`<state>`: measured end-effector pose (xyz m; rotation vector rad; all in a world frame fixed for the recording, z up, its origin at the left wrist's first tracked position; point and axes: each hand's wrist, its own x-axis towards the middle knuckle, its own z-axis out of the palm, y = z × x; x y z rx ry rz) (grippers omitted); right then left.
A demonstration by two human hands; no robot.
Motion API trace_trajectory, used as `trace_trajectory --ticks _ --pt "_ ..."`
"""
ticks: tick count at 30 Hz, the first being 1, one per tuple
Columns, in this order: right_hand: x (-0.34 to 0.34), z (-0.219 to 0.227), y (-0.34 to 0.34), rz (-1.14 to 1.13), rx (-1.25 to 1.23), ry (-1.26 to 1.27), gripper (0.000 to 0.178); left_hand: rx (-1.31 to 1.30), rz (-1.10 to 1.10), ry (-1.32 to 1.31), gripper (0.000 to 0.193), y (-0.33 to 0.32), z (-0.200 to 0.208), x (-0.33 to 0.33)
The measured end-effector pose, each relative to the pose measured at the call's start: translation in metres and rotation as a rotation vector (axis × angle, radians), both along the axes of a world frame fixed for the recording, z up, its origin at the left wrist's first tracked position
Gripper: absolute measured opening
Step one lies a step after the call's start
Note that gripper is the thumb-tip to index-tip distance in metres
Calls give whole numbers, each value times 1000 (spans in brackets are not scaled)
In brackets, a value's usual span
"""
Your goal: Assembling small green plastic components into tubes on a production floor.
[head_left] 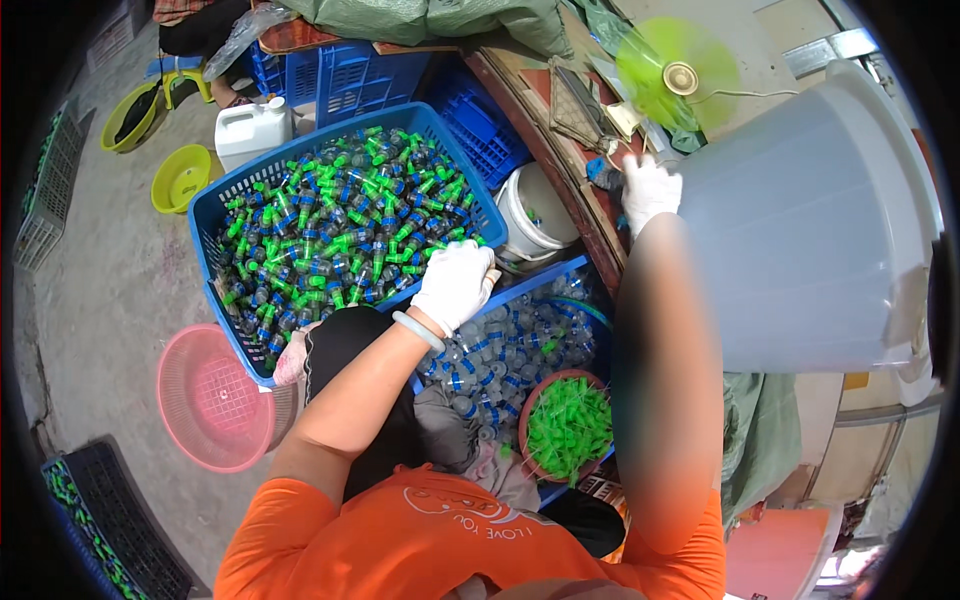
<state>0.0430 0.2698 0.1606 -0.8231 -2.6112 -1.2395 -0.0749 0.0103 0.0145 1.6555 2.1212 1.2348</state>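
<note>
My left hand, in a white glove, rests at the near right rim of a blue basket. Its fingers are curled, and whatever they hold is hidden. The basket is heaped with small clear bottles with green tops and blue bands. Stretched far to the right, my gloved right hand has its fingers apart above a wooden bench. Beside it lies a small blue and dark bundle. Below my left hand, a blue crate holds clear pieces with blue bands and a reddish bowl of thin green parts.
A green fan spins on the bench, near a large grey tub at the right. A white bucket stands between basket and bench. A pink basket, yellow basins and a white jug are at the left.
</note>
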Motion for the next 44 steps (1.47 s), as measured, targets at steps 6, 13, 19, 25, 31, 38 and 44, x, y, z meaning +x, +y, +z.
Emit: trace_trajectory --ticks 6,13,19,25,31,38,44 --pt "-2 39 -84 302 -438 735 23 348 178 -57 38 -2 13 0" --pt "34 -21 -209 144 -1394 1156 5 493 -144 -126 36 0 15 14" --pt "76 -14 -219 232 -1245 1787 6 13 -281 168 15 -6 -15 14" --pt "129 6 -213 316 -1129 1833 10 88 -294 198 18 -1 -18 28" --pt "135 -6 -236 59 -1435 1596 13 -54 -264 323 23 -4 -22 35" --pt "218 13 -231 105 -1330 1864 20 393 -307 -80 56 -20 -8 21" --pt "482 125 -299 417 -933 1955 25 179 -196 -420 49 -10 -6 11"
